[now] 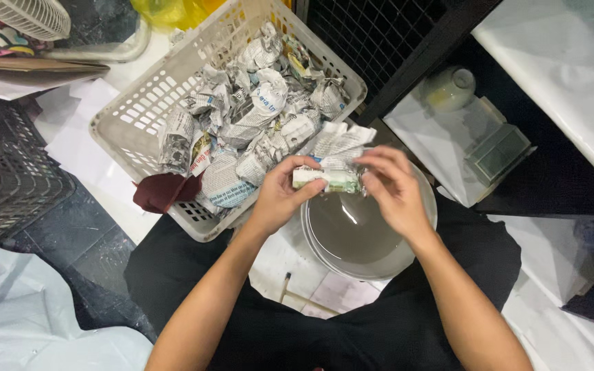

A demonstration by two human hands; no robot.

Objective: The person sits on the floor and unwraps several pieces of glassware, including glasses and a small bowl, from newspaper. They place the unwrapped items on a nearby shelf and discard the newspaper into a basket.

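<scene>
Near the middle of the frame both hands pinch a small newspaper-wrapped bundle [328, 177], the left hand [280, 196] closed on its left end, the right hand [393, 189] with fingers together on the twisted right end. It sits directly above the stacked grey bowls [359, 240]. Its long axis runs left to right, nearly level, pointing toward neither bowls nor basket. If the thin paper tears or the fingers slip, I'd guess it drops into the bowls and knocks them. The white basket [139, 117] of paper bundles fills the upper left
</scene>
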